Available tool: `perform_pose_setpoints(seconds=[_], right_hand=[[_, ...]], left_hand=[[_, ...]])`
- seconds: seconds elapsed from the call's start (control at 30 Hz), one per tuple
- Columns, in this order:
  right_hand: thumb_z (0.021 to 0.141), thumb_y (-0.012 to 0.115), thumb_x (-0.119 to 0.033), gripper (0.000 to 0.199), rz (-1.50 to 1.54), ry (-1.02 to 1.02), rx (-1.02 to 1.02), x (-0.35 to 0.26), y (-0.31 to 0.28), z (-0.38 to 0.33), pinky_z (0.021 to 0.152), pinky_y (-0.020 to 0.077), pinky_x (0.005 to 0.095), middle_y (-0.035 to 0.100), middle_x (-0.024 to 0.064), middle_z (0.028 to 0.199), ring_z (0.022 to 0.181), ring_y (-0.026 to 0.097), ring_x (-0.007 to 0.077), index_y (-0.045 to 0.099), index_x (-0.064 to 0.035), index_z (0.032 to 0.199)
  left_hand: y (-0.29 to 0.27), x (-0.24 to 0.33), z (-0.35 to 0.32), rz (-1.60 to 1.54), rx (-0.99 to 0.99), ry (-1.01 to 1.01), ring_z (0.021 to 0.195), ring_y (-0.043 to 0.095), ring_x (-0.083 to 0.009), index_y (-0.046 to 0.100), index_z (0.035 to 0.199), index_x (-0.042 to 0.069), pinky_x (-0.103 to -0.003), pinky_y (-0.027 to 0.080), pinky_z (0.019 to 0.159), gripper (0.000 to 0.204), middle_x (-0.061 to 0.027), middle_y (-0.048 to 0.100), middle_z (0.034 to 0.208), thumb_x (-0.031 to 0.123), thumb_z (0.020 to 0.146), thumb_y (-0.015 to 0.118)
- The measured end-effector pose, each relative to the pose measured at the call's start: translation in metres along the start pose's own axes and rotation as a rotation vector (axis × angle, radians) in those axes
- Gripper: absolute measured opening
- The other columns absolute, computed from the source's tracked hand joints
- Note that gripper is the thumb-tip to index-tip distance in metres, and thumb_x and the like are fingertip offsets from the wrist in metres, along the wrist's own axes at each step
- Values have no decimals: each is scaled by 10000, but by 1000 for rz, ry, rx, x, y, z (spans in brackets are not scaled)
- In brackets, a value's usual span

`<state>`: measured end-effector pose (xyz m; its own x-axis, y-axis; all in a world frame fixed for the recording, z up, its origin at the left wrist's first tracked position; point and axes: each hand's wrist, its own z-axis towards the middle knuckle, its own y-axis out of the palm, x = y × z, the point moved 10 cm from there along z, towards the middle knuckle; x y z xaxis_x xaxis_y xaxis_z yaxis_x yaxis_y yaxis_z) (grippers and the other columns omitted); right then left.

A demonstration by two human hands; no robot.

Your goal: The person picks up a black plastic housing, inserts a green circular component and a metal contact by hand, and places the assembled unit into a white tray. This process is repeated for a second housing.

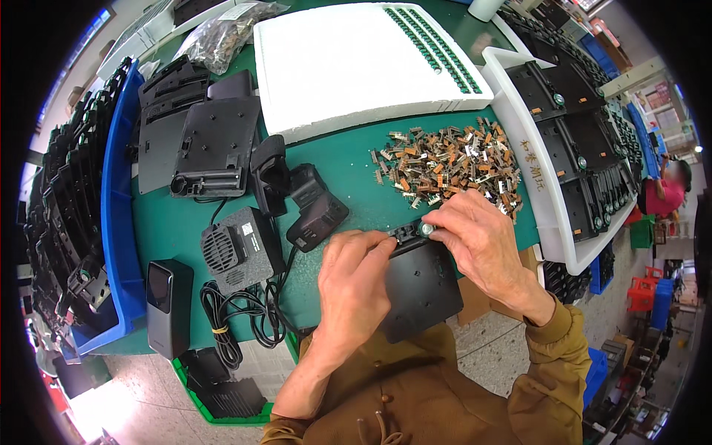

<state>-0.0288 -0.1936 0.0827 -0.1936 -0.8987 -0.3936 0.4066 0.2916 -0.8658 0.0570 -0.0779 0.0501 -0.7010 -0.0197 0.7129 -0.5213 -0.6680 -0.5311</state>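
Note:
A black flat plastic panel lies at the table's near edge in front of me, with a slotted channel along its far side. My left hand is closed, thumb and fingers pinching the left end of that channel. At its right end sits a small round silver part with green at its rim. My right hand pinches this part between thumb and fingertips. Just beyond the hands lies a loose pile of small slide switches, orange, brown and metallic. Whatever the left fingertips cover is hidden.
A white foam block bears rows of small green parts. Similar black panels fill a white tray at right and a blue bin at left. Stacked panels, a grey fan-like device, coiled cables and a black power bank stand left.

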Motion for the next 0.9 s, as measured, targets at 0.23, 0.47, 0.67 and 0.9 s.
perform_pose_setpoints(seconds=[0.23, 0.47, 0.67, 0.9], right_hand=[[751, 734, -1, 215, -11, 94, 29, 2, -1, -7, 663, 496, 376, 597, 65, 848, 822, 591, 262, 667, -58, 948], [745, 695, 42, 270, -11, -51, -94, -3, 7, 1, 672, 501, 365, 592, 51, 882, 863, 587, 251, 692, -67, 992], [736, 715, 37, 238, 83, 37, -20, 6, 4, -1, 697, 506, 382, 594, 63, 885, 863, 594, 271, 693, -48, 958], [734, 715, 37, 234, 121, 55, -29, 7, 2, -1, 708, 505, 392, 612, 78, 893, 862, 601, 287, 691, -33, 956]], left_hand=[[0, 1, 0, -2, -2, -3, 932, 627, -307, 705, 981, 1, -383, 521, 815, 330, -106, 683, 990, -111, 671, 697], [0, 0, -2, -2, 8, -1, 929, 625, -306, 705, 977, 2, -379, 520, 814, 326, -105, 683, 987, -111, 671, 698], [0, 1, -1, 4, 13, 7, 922, 625, -302, 705, 978, 6, -376, 521, 805, 337, -103, 683, 988, -117, 665, 698], [0, 1, 0, 11, 10, 9, 920, 628, -301, 704, 977, 6, -375, 523, 802, 338, -104, 685, 985, -117, 661, 701]])
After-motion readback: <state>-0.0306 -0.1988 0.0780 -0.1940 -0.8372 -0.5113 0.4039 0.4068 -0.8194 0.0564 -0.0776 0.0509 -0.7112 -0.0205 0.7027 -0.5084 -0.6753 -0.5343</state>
